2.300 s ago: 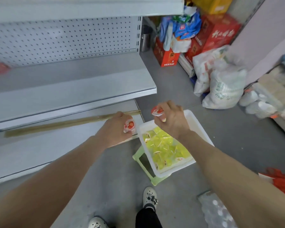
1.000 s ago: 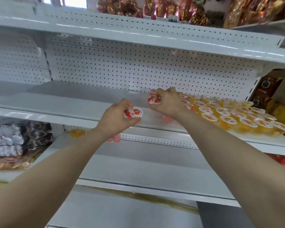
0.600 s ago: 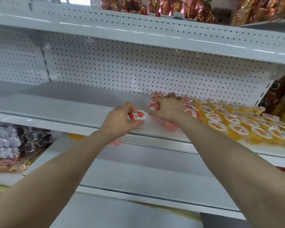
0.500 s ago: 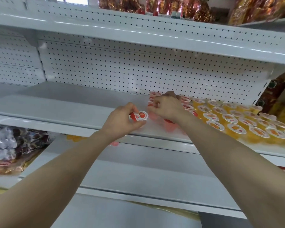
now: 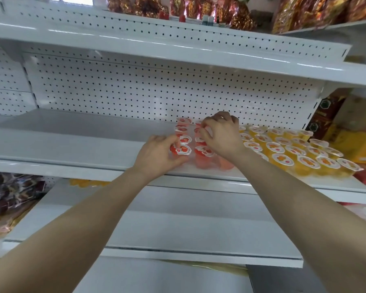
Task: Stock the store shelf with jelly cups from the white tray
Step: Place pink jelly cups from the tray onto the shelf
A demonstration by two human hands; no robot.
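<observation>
Right hand [image 5: 221, 137] hides several red jelly cups [image 5: 183, 129]. Lid print [image 5: 282, 159] too small to read. Foil packets [image 5: 148, 5], 12 o'clock, cut by top edge. Bags [image 5: 6, 199], 8 o'clock, blurred.

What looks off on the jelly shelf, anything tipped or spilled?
Nothing stands out. The red cups stand upright in two columns on the shelf, lids up, beside the yellow cups. No spill shows. The left hand grips the front red cup; the right hand hides part of the second column.

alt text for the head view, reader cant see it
A person's left hand grips a red jelly cup on a white shelf while the right hand pinches a second red cup beside it. Orange jelly cups fill the shelf's right side.
</observation>
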